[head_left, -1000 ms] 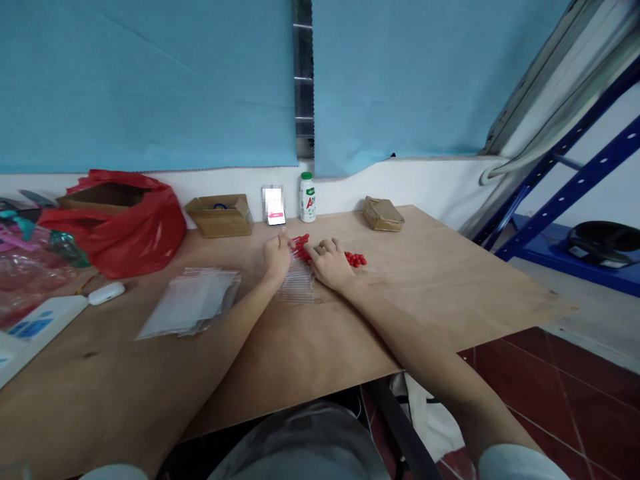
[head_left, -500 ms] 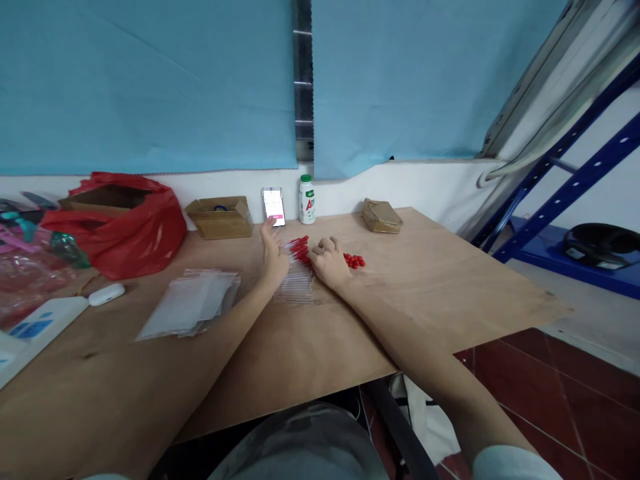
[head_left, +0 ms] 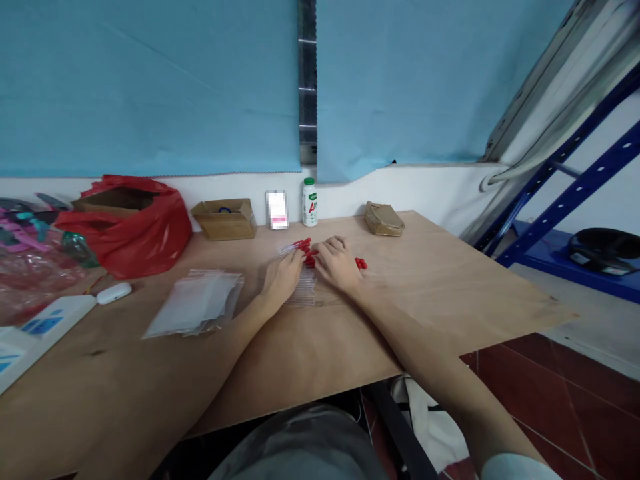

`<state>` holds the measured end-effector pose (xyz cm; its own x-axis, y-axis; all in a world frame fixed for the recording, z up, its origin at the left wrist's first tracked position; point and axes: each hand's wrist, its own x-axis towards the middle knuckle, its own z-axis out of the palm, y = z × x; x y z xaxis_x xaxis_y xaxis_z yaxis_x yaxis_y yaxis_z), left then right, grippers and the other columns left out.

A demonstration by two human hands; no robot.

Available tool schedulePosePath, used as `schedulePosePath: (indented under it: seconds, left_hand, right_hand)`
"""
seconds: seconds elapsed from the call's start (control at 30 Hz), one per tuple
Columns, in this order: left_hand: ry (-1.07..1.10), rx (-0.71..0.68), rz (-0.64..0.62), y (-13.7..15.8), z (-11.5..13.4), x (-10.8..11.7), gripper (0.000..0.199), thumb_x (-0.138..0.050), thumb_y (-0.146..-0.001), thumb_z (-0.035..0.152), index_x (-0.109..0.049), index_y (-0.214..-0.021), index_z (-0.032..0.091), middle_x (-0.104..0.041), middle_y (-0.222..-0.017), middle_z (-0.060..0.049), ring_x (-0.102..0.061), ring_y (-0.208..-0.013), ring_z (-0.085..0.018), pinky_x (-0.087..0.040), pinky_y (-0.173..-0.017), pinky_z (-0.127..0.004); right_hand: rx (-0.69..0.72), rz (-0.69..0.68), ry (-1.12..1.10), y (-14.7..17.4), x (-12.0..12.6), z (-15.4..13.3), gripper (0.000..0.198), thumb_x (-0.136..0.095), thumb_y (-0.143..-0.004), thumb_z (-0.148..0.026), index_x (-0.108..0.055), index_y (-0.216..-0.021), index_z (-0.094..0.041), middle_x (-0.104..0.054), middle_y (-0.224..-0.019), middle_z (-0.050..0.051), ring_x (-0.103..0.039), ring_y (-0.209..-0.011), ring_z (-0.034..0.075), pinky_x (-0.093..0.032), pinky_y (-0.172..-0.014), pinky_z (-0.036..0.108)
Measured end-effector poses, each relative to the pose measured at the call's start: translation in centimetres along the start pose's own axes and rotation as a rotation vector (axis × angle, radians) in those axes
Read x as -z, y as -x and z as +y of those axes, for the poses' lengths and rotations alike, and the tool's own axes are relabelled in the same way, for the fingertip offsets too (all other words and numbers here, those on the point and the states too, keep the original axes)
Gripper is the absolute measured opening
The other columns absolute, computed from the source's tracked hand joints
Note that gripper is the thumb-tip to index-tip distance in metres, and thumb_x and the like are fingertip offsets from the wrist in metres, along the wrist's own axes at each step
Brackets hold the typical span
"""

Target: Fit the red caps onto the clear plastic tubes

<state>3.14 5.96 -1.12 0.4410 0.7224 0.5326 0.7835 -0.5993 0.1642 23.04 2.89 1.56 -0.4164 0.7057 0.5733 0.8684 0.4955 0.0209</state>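
Note:
On the wooden table point(head_left: 440, 293), my left hand point(head_left: 286, 275) is closed, its fingertips pressed together at a red-capped tube point(head_left: 303, 245) in a small cluster of such tubes. Just to its right, my right hand point(head_left: 339, 263) is curled with fingers bent down over red pieces; what its fingertips hold is hidden. Thin clear tubes point(head_left: 303, 293) lie side by side in front of and between the hands. Past the right hand sits a small group of red caps point(head_left: 361, 264), partly covered by that hand.
Clear plastic bags point(head_left: 193, 303) lie to the left, near a white case point(head_left: 114, 293) and power strip point(head_left: 47, 333). Along the back are a red bag point(head_left: 150, 233), open cardboard box point(head_left: 227, 223), phone point(head_left: 277, 210), white bottle point(head_left: 310, 205) and brown package point(head_left: 384, 219).
My left hand has come away from the phone screen, down and right to the red-capped tubes. My right hand stays over the red pieces, and the view has shifted slightly.

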Motion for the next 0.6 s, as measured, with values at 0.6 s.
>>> schedulePosePath:
  seconds: [0.6]
  left_hand:
    - [-0.131, 0.037, -0.178, 0.8, 1.2, 0.6, 0.038, -0.033, -0.110, 0.032, -0.068, -0.124, 0.022, -0.078, -0.099, -0.013, -0.073, -0.083, -0.027, -0.045, -0.073, -0.034]
  right_hand:
    - [-0.159, 0.012, -0.937, 0.4, -0.7, 1.8, 0.028, -0.069, -0.096, -0.042, -0.078, -0.104, -0.017, -0.079, -0.098, 0.007, -0.068, -0.080, 0.017, -0.051, -0.075, 0.029]
